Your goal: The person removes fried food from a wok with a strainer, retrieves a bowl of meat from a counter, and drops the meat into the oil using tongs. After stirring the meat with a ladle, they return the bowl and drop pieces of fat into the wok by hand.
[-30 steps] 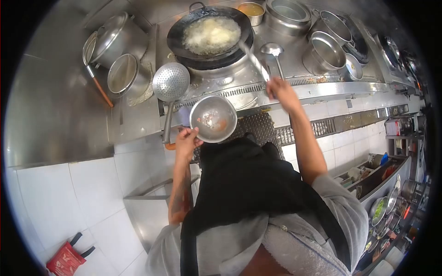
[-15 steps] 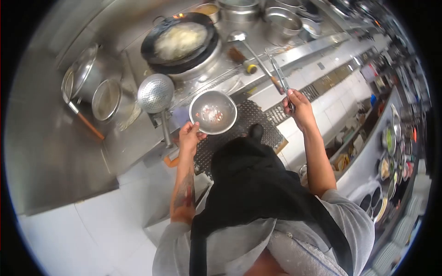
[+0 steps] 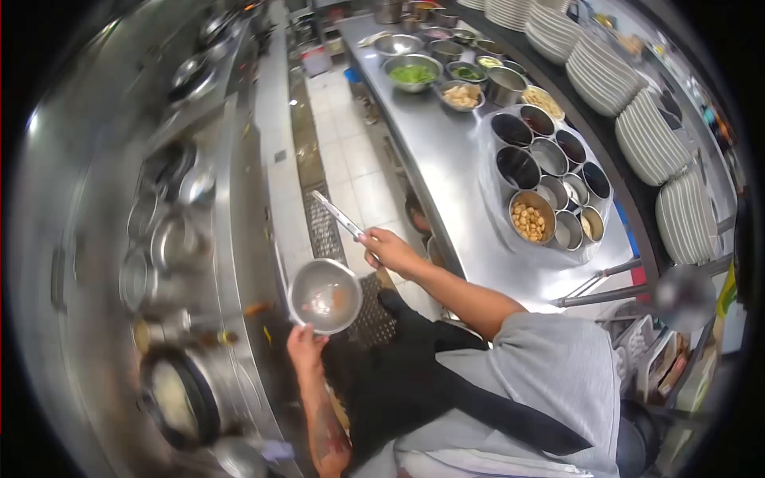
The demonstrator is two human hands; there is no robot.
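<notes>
My left hand [image 3: 307,348] grips the near rim of a small metal bowl [image 3: 309,279], its fingers closed on the edge. A few reddish-orange bits lie at the bottom of the bowl. In my right hand [image 3: 390,251] is a pair of metal tongs [image 3: 339,215], their tips pointing up and left, away from me. The tongs are just beyond the bowl and apart from it. Both hands are over the floor of the aisle between the stove and the steel counter [image 3: 446,187].
At left, a dark wok [image 3: 205,398] with pale contents sits on the stove, near several metal pots [image 3: 174,243]. On the counter stand a tin of peanut-like pieces [image 3: 516,221], several sauce tins, and a bowl of greens [image 3: 430,81]. Striped plates [image 3: 653,143] are stacked behind.
My view has swung right, from the stove toward the counter. The bowl and tongs have turned with me, still in the same hands, and the tongs are now closer to the bowl.
</notes>
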